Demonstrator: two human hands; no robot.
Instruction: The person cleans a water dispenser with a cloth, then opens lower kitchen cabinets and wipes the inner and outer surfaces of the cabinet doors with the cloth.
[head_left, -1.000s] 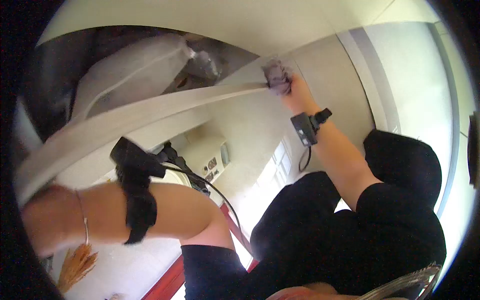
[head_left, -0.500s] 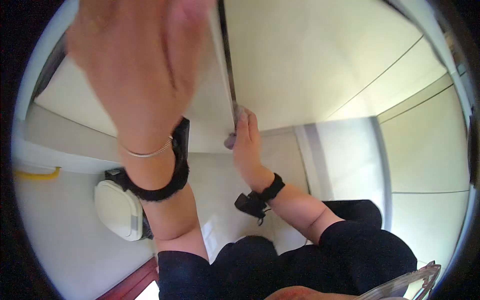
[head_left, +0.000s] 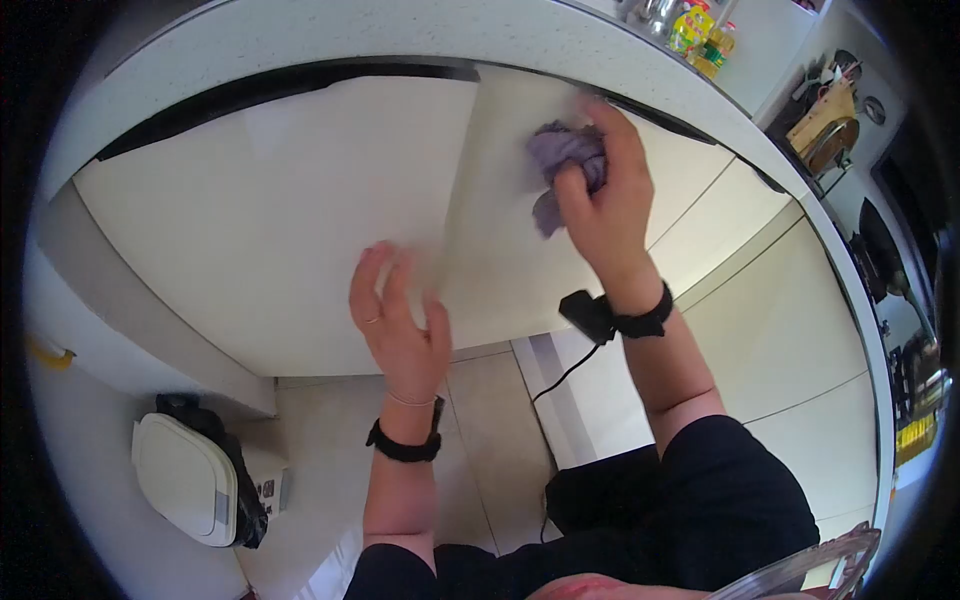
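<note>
My right hand [head_left: 612,190] is wrapped round a crumpled purple cloth [head_left: 570,155], near the top edge of the right cream cabinet door [head_left: 520,210]. My left hand [head_left: 398,325] is in front of the lower part of the left cabinet door [head_left: 290,210], its fingers spread and slightly blurred, with nothing held. Whether its fingertips touch the door I cannot tell. The two doors stand side by side and look closed. Each wrist carries a black strap with a small device.
A speckled countertop [head_left: 400,32] curves above the doors. At the lower left is a white bin [head_left: 185,480] with a black bag, on the tiled floor [head_left: 340,430]. Bottles [head_left: 712,50] stand at the top right, with pans and a cutting board [head_left: 822,115] further right.
The cabinet door that was open has swung shut. My left hand has dropped from high and close to the camera to the lower door. My right hand has moved up and right with the cloth.
</note>
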